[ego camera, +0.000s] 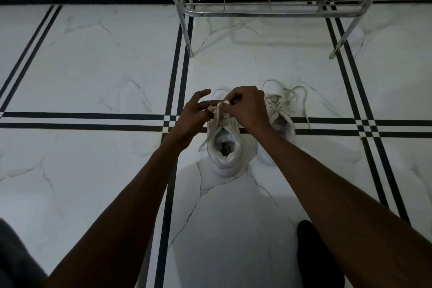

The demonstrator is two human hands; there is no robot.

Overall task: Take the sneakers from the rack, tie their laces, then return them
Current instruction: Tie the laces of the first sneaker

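Note:
Two white sneakers stand side by side on the tiled floor, toes pointing away from me. Over the left sneaker (225, 152) both hands work its laces (218, 112). My left hand (195, 116) pinches a lace with thumb and forefinger, its other fingers spread. My right hand (247, 106) is closed on the lace right beside it. One loose lace end trails down the shoe's left side. The right sneaker (280, 110) is partly hidden by my right forearm; its laces (301, 98) lie loose and sprawled to the right.
A metal wire shoe rack (264, 10) stands ahead against the wall, its lowest shelf bare, its legs on the floor at left and right. The floor is white marble tile with black stripes. My dark-clad knee and foot show at the bottom corners.

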